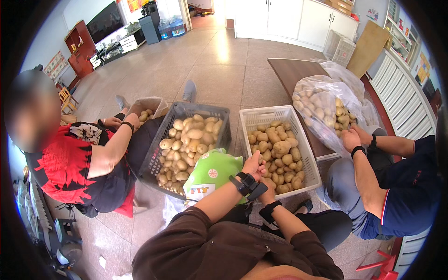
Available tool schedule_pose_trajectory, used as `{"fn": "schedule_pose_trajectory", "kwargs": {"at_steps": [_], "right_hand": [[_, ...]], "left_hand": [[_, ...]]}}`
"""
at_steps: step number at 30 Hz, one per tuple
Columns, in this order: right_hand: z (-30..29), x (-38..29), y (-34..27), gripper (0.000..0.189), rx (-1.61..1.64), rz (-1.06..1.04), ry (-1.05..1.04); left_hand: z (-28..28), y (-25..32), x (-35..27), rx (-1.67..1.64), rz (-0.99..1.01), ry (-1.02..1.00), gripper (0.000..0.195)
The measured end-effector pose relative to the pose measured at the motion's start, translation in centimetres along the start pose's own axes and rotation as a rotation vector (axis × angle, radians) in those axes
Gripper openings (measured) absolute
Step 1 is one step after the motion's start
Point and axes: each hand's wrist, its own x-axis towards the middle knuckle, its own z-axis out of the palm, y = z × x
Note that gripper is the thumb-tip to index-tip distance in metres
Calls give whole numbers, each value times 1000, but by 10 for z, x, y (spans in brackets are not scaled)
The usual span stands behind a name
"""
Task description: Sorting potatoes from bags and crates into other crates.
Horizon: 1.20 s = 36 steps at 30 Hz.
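Note:
My left hand (254, 165) is over the near left edge of a white plastic crate (312, 154) full of potatoes (280, 148). Its fingers are curled, and whether they hold anything is hard to see. Close beside and below it, my right hand (268, 190) reaches to the same crate edge, partly hidden by the device on my left wrist. A dark plastic crate (148, 171) of paler potatoes (194, 134) stands to the left. Green printed fabric (214, 171) lies against that crate's near right side, beneath my left forearm.
On the left, a person in red and black (70, 157) sits by a cardboard box (154, 105) with potatoes. At right, another person's hands (351, 140) touch a clear plastic bag (315, 101) of potatoes on a brown board (294, 71). A red stool (385, 266) stands lower right.

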Motion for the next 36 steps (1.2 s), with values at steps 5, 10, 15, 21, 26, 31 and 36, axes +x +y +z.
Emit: {"fn": "schedule_pose_trajectory", "kwargs": {"at_steps": [5, 10, 15, 21, 26, 31, 36], "right_hand": [[3, 4, 0, 13, -137, 34, 8], [4, 5, 1, 14, -92, 154, -15], [1, 6, -1, 15, -116, 156, -30], [-1, 6, -6, 15, -89, 199, -38], [-3, 7, -7, 16, -64, 245, -75], [-1, 9, -4, 16, -62, 220, -90], [1, 9, -2, 16, -39, 209, -91]], "left_hand": [[15, 50, -39, -277, -302, -297, 37], [-24, 143, -63, -270, 53, -494, 45], [-106, 192, -54, -571, 122, -246, 41], [-241, 174, -19, -94, 484, 231, 24], [-294, 190, 0, 70, 207, -291, 15], [-265, 194, -18, 975, 593, 424, 10], [-172, 223, -48, -559, 319, -8, 12]]}}
